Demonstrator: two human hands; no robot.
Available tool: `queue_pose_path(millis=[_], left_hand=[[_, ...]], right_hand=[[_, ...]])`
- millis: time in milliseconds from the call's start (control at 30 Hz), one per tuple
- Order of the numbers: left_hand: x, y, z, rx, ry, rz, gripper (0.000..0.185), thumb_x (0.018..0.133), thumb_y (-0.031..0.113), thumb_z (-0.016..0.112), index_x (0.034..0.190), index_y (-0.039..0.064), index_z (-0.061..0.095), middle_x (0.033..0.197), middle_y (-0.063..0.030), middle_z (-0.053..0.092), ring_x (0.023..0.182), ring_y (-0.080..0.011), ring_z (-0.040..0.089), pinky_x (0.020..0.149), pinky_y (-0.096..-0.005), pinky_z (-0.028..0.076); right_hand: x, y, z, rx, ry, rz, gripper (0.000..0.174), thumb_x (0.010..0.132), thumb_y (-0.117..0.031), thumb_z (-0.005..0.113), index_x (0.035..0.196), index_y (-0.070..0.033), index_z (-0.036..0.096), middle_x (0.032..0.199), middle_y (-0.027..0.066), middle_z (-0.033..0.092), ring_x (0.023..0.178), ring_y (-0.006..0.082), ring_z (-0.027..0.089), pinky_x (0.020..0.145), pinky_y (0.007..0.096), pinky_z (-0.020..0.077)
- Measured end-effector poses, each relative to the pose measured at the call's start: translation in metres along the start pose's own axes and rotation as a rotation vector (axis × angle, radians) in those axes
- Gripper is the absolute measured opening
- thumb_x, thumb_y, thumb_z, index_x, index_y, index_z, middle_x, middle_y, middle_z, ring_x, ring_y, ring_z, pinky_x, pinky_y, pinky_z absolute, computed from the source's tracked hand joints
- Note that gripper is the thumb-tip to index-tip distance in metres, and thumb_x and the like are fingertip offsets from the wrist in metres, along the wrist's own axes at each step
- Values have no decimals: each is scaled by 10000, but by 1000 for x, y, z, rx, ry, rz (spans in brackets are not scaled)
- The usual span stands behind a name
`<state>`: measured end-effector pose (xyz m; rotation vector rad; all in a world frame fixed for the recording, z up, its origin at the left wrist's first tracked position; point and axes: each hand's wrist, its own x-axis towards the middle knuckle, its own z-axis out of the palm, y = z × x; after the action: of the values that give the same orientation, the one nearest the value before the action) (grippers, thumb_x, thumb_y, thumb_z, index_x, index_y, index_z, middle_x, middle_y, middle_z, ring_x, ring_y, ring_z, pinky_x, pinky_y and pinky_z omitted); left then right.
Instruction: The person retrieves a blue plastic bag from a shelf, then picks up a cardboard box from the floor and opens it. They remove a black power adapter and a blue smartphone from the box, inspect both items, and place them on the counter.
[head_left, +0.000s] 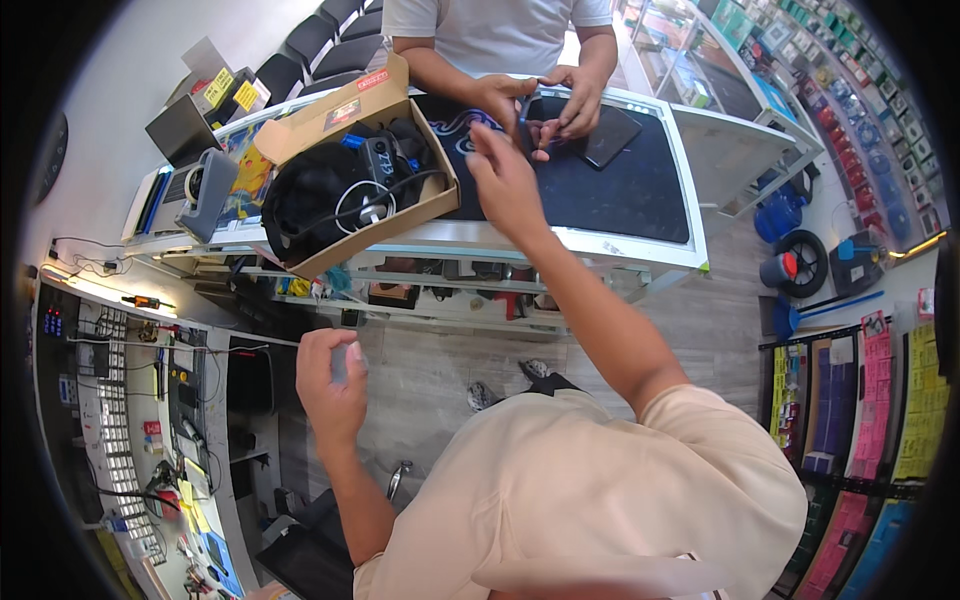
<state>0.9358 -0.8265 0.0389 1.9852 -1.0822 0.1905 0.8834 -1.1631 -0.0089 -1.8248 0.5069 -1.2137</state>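
Observation:
My right hand (502, 176) reaches over the counter and its dark mat (615, 202), fingers partly bent and blurred, near another person's hands (574, 101). That person holds a smartphone (527, 120) upright between both hands; a dark tablet or large phone (611, 139) lies on the mat beside it. I see nothing in my right hand. My left hand (334, 382) is raised over the floor, fingers curled with thumb and fingertips apart, holding nothing visible. An open cardboard box (375, 240) on the counter contains black straps, a cable and a dark device (379, 161).
A tape dispenser (210, 191) and a dark box (180, 131) stand at the counter's left. Below the counter are shelves (450, 300) of small goods. A workbench (217, 450) with tools and cables is at left, near a black chair (311, 544). Stocked display racks (840, 405) line the right.

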Motion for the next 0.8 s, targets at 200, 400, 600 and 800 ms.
queue_pose_path(millis=[200, 400, 600, 800], left_hand=[[18, 12, 44, -83, -189, 136, 148, 867, 128, 708, 995, 68, 664, 1015, -111, 635, 1048, -339, 603, 938, -427, 475], [14, 17, 96, -502, -189, 97, 300, 1025, 309, 632, 1183, 61, 684, 1180, -131, 653, 1198, -288, 571, 1092, -398, 404], [9, -23, 134, -1739, 128, -845, 477, 1138, 421, 414, 1329, 29, 606, 1297, -122, 635, 1286, -283, 573, 1148, -420, 429], [-12, -32, 142, -1878, 245, -944, 467, 1133, 415, 428, 1324, 24, 598, 1311, -128, 629, 1314, -294, 561, 1177, -442, 403]], right_hand=[[-162, -64, -20, 578, -763, 390, 497, 1005, -172, 657, 1469, -40, 537, 1408, 80, 565, 1246, 155, 556, 1061, 344, 480], [-154, -59, -15, 262, -748, 488, 569, 993, -289, 695, 1478, -51, 519, 1421, 175, 595, 1321, 266, 564, 1111, 404, 445], [-126, -62, -3, -216, -777, -104, 545, 817, -16, 661, 1355, -18, 576, 1162, 224, 601, 1098, 435, 617, 923, 497, 530], [-123, -74, 13, -294, -839, -129, 441, 822, 2, 652, 1261, -43, 641, 1139, 202, 626, 1038, 436, 646, 879, 504, 546]])
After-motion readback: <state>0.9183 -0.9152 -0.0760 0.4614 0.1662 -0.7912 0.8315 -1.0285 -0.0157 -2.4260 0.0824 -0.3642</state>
